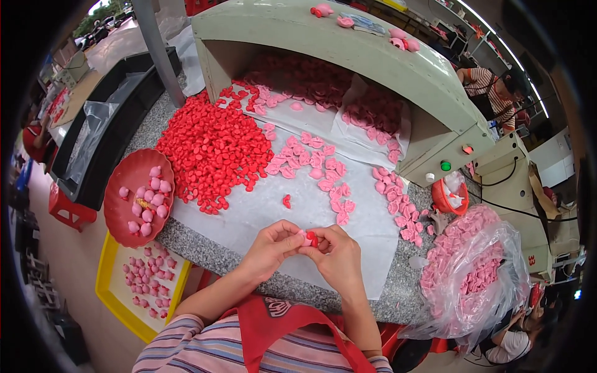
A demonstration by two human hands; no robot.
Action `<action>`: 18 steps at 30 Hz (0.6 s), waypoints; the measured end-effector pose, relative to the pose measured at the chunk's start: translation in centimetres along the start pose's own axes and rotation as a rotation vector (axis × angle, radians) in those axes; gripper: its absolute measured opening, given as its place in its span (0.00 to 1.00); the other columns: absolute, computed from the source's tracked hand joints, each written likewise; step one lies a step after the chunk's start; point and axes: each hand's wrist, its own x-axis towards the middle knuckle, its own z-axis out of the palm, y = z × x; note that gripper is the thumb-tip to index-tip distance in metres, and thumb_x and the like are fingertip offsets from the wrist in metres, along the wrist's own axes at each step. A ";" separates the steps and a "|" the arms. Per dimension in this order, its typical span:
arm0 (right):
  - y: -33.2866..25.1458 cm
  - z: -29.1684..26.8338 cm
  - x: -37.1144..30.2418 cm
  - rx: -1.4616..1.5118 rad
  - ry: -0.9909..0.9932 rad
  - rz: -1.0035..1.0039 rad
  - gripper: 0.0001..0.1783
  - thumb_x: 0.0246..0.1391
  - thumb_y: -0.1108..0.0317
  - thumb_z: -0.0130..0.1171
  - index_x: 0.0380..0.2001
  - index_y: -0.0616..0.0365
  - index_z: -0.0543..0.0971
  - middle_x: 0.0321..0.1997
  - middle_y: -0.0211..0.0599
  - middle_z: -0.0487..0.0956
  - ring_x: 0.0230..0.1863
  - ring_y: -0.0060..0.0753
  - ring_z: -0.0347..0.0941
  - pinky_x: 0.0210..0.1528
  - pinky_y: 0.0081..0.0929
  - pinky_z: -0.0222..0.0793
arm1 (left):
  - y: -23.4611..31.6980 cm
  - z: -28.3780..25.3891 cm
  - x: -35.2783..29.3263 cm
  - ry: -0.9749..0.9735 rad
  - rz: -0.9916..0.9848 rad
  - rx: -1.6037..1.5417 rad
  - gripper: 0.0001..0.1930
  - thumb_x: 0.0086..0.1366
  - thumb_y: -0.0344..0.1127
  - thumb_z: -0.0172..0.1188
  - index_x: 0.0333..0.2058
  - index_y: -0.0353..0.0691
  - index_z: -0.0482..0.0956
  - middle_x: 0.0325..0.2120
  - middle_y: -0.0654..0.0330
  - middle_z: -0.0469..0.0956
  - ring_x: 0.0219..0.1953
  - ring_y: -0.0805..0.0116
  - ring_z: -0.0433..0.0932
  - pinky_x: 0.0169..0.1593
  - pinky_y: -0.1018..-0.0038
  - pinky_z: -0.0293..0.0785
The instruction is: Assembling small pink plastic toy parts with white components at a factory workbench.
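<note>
Both hands meet over the white paper sheet [230, 233] near the bench's front edge. My left hand [272, 250] pinches a small pink-and-red toy piece [310, 239] from the left, fingers closed. My right hand [337, 256] grips the same piece from the right, its thumb and forefinger against the red part. The fingers hide much of the piece. Just beyond the hands lies a single red piece [286, 201]. A large heap of small red pieces [214, 152] rises at the back left, and scattered pink shell-like pieces [336, 186] lie further right.
A pale green machine housing [348, 46] arches over more pieces at the back. To the left, a red scalloped bowl [115, 214] holds round pink pieces above a yellow-rimmed tray [107, 273]. A clear bag of pink pieces [472, 255] and an orange-red basket [443, 199] stand right.
</note>
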 end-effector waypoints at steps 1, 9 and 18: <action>-1.2 0.0 0.1 0.009 -0.005 -0.010 0.13 0.34 0.72 0.67 0.26 0.61 0.76 0.21 0.29 0.72 0.19 0.16 0.64 0.22 0.15 0.63 | 0.9 0.3 -0.9 0.007 0.112 0.191 0.05 0.56 0.23 0.53 0.33 0.35 0.70 0.30 0.59 0.74 0.35 0.74 0.73 0.39 0.79 0.71; -19.1 -1.8 -5.5 -0.077 -0.022 0.040 0.10 0.34 0.68 0.64 0.22 0.59 0.75 0.22 0.36 0.73 0.22 0.32 0.71 0.26 0.26 0.66 | 10.2 4.2 -14.1 -0.109 0.166 0.385 0.06 0.56 0.25 0.54 0.33 0.33 0.70 0.31 0.61 0.72 0.37 0.75 0.71 0.42 0.78 0.69; -27.4 2.2 -9.9 0.041 -0.031 -0.041 0.08 0.39 0.67 0.60 0.25 0.58 0.75 0.25 0.40 0.74 0.25 0.36 0.71 0.30 0.27 0.67 | 17.1 5.7 -25.1 -0.007 0.349 0.452 0.06 0.56 0.33 0.57 0.30 0.38 0.72 0.25 0.63 0.75 0.29 0.79 0.72 0.33 0.80 0.70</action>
